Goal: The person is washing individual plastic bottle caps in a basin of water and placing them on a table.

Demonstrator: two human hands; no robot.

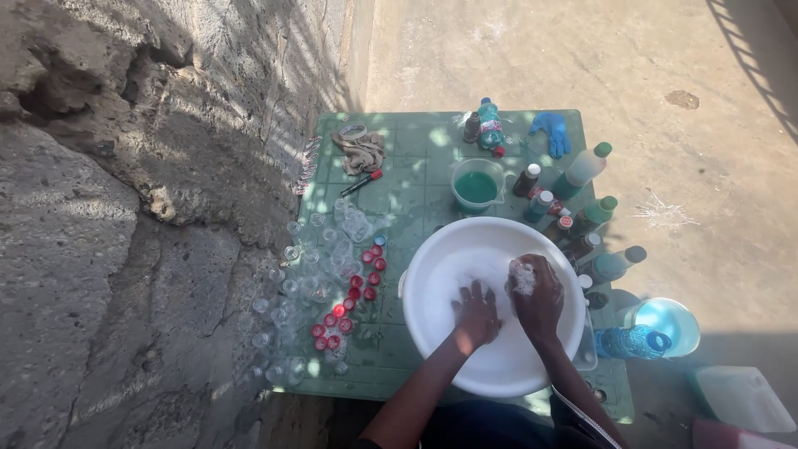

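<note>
Both my hands are down inside a large white basin (432, 264) of soapy water on a green plastic table (416, 133). My left hand (476, 314) lies flat in the water with its fingers spread. My right hand (538, 293) is curled and covered in foam; whatever it holds is hidden by the suds. Left of the basin lie several small clear bottles (320, 258) and a trail of red caps (353, 295).
Behind the basin stand a measuring jug of green liquid (476, 186), several capped bottles (582, 170), a blue glove (552, 131) and a rag (359, 150). A rough stone wall (125, 208) runs along the left. A blue-lidded container (665, 324) sits at right on bare concrete.
</note>
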